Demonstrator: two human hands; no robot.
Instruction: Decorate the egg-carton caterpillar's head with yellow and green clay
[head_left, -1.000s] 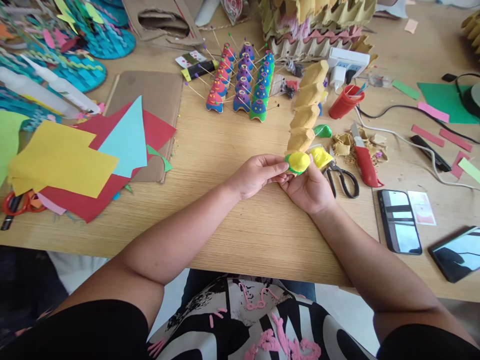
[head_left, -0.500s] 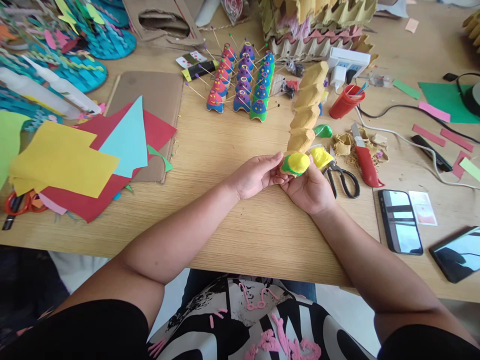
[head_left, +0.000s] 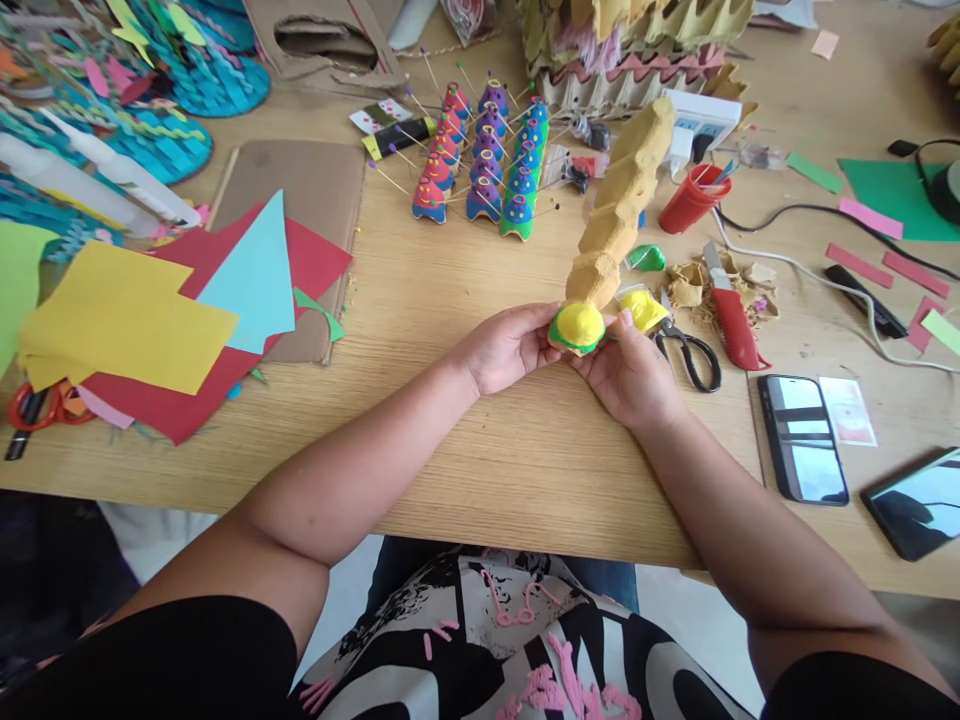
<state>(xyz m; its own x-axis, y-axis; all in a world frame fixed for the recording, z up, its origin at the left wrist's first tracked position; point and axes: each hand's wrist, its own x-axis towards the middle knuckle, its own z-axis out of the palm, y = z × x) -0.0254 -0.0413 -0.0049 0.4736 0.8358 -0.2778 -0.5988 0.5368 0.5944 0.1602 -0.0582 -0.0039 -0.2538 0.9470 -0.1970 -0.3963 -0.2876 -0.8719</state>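
L hand (head_left: 514, 350), just R of frame ctr, is part closed, fingers curled & thumb along the top, gripping the near end of the carton strip (head_left: 622, 200) from its L side; R hand (head_left: 634, 375) is part closed too, thumb up, fingers bent under, pinching the same end from the R; strip is tan & bumpy, running from btwn the hands toward upper R; its near cup has yellow clay (head_left: 581, 323) domed on top w/ green clay (head_left: 557, 335) round the lower edge.

Just beyond R hand: yellow packet (head_left: 643, 310), black-handled scissors (head_left: 697, 362) & green packet (head_left: 646, 257); farther R, a knife (head_left: 735, 325) w/ red handle, lying by tan carton scraps (head_left: 684, 287); red cup (head_left: 691, 198) w/ thin sticks in it, tilted, below the white power strip (head_left: 703, 117).

Upper ctr: 3 painted bumpy rows side by side, i.e. red/blue row (head_left: 442, 150), purple row (head_left: 487, 150) & blue/green row (head_left: 525, 165), all w/ pins sticking out; stacked egg trays (head_left: 637, 80) at top, R of ctr.

L side of frame: yellow paper (head_left: 127, 315) overlapping red paper (head_left: 319, 255), light blue paper (head_left: 259, 280) on the red, cardboard sheet (head_left: 300, 175) partly under; white bottles (head_left: 120, 170) at upper L; orange-handled scissors (head_left: 49, 405) at L edge.

Lower R: phone (head_left: 806, 438) w/ a card (head_left: 847, 410) beside it; 2nd dark device (head_left: 915, 500) near R edge; all on the wood table (head_left: 465, 470).
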